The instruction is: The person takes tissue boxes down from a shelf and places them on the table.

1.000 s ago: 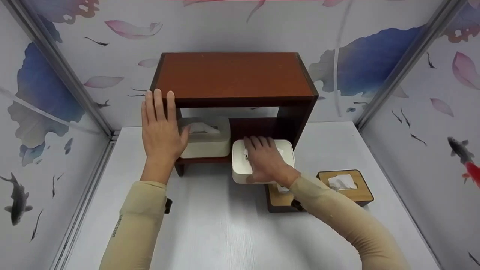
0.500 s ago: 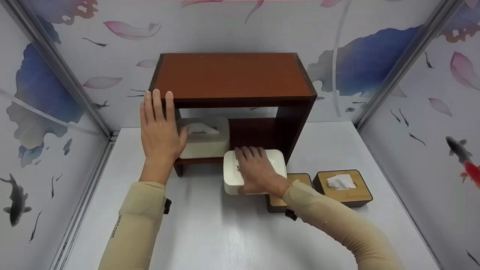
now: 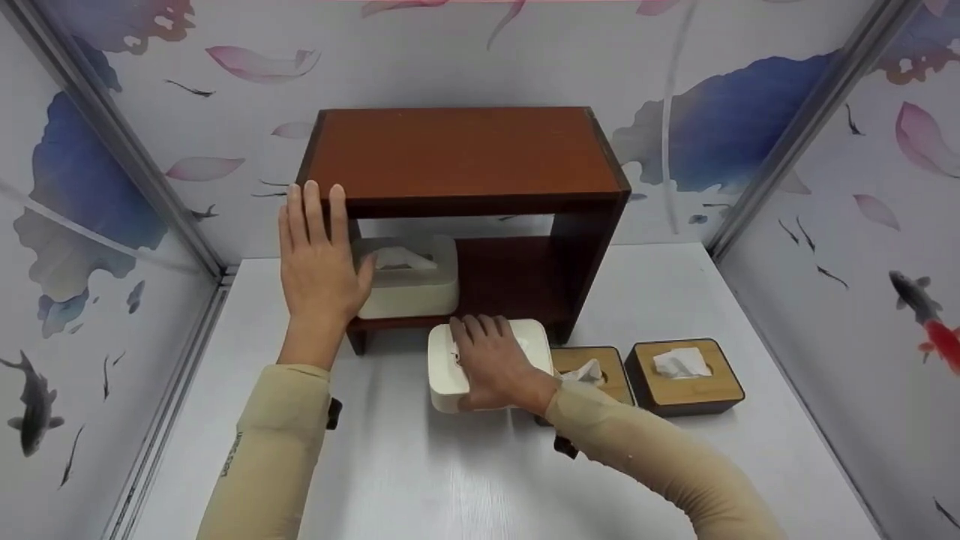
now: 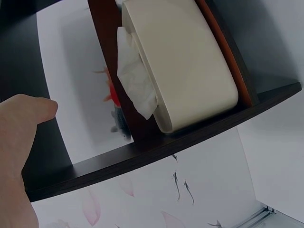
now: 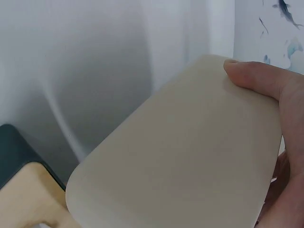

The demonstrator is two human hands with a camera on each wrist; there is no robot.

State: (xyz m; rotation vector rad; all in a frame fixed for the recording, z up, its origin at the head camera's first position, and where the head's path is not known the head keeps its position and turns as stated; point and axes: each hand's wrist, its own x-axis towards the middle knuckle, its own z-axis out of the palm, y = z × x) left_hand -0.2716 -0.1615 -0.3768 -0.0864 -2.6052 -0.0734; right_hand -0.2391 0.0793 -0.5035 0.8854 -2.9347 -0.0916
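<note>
My right hand [image 3: 491, 364] grips a white tissue box [image 5: 175, 142] from above, its thumb on one side wall. The box is in front of the shelf's lower right, over the table, and partly covers a wood-topped tissue box [image 3: 611, 367] behind it. My left hand [image 3: 321, 262] lies with straight fingers against the left front edge of a reddish-brown wooden shelf [image 3: 465, 150]. Inside the shelf, on the left, stands another white tissue box [image 4: 194, 61] with a tissue [image 4: 135, 76] sticking out.
A second wood-topped tissue box [image 3: 694, 390] with dark sides stands to the right on the white table [image 3: 420, 487]. Printed panels with fish and petals enclose the table at the back and on both sides.
My right hand has brought the white tissue box out from the shelf's front, toward me and to the left. More of the wood-topped box now shows. My left hand stays on the shelf.
</note>
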